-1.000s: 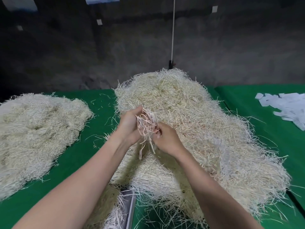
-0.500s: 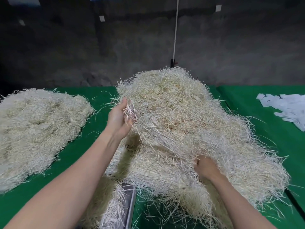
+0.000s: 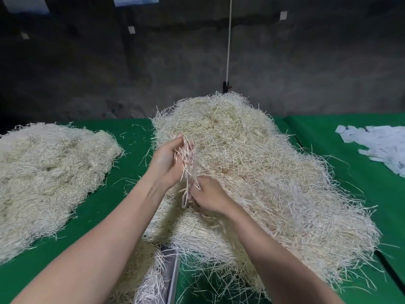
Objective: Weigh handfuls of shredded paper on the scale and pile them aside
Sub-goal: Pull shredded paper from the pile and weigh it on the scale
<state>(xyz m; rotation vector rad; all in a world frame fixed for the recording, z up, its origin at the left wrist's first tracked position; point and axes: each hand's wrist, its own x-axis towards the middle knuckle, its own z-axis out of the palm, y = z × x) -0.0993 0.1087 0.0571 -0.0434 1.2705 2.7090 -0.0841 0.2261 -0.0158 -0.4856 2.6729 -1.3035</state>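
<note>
Some shredded paper [image 3: 151,286] on scale [image 3: 172,279]

- A table [image 3: 133,137] covered in green cloth fills the lower half of the view, in front of a dark wall.
- A tall heap of shredded paper [image 3: 263,167] lies in the middle, from the far edge almost to the near one, spreading wide to the right.
- A flatter pile [image 3: 48,172] of the same pale shreds lies at the left, apart from the heap, with bare cloth between them.
- Loose strands [image 3: 129,183] are scattered over that bare strip.
- A scale [image 3: 174,279] shows one grey edge at the near side, mostly buried under shreds.
- White paper slips [image 3: 381,145] lie in a loose cluster at the far right, on cloth beyond a seam.
</note>
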